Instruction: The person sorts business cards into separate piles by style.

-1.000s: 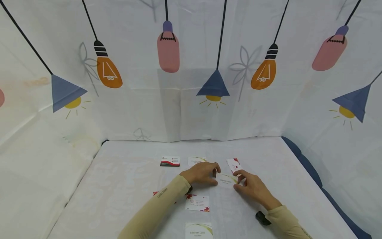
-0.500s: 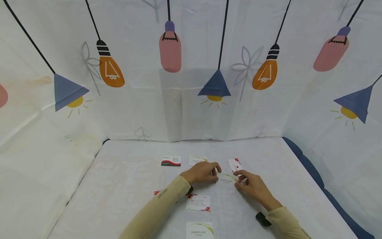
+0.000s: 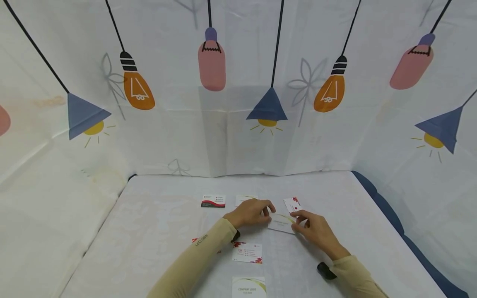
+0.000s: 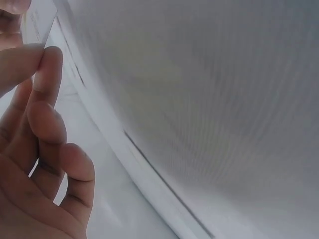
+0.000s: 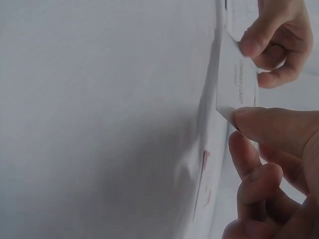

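**Card held between two hands over a cloth-covered table**

Cloth printed with hanging lamps and bulbs (image 3: 212,62) walls in the scene on three sides, and the same pale fabric covers the table (image 3: 156,231), so the small cards stand out plainly against it. A dark blue cushion (image 3: 376,198) shows along the table's right edge.

Both forearms, in beige sleeves, reach in from the near edge and meet a little past the table's middle. The left hand (image 3: 251,213) and the right hand (image 3: 314,229) each pinch an opposite end of one white card with a green curve (image 3: 282,222); the right wrist view shows that card (image 5: 239,84) caught between thumb and fingertip at each end, seemingly lifted or tilted off the cloth. Holding it by the edges likely keeps the printed face free and the thin card easy to steer.

Other cards lie flat and apart from one another, as if laid out singly. Toward the far edge sit a red-and-black card (image 3: 213,201), a white card (image 3: 244,199) partly hidden behind the left hand, and a tilted red-flowered card (image 3: 292,204) just beyond the right fingers. Nearer the person lie a white card with red flowers (image 3: 247,253) and, at the near edge, another card with a green curve (image 3: 249,287). A red scrap (image 3: 194,240) peeks out beside the left sleeve.
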Demonstrator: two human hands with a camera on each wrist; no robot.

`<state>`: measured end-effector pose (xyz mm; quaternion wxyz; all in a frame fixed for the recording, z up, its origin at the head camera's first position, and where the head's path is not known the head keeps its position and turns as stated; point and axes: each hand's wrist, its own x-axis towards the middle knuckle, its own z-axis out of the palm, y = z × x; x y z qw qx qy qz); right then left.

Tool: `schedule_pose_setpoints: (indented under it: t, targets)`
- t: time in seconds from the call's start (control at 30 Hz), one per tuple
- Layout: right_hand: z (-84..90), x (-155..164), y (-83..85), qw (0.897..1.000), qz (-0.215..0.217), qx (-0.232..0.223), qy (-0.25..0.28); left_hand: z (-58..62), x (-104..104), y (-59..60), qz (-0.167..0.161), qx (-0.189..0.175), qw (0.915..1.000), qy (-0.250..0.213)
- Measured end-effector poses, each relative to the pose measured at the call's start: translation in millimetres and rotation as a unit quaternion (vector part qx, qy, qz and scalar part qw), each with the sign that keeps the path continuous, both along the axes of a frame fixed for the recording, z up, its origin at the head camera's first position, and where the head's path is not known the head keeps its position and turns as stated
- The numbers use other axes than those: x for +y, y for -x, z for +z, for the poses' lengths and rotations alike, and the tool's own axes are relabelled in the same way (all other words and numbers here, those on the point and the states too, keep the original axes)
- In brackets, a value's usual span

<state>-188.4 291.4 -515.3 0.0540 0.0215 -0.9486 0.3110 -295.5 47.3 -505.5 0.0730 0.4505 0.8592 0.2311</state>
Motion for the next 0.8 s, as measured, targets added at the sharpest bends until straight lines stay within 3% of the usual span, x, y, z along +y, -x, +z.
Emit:
schedule_pose_setpoints:
  t: [0.37,0.8]
  targets:
    - [5.8,-12.0,12.7,0.997,0.019,0.068,0.043,3.5,-11.6,4.3,0.058,0.048,0.9966,-0.032]
    - [6.2,-39.2,40.6,0.994,0.026,0.092,0.053,-0.2,-34.4,12.8,0.137,0.053,0.9861,-0.079]
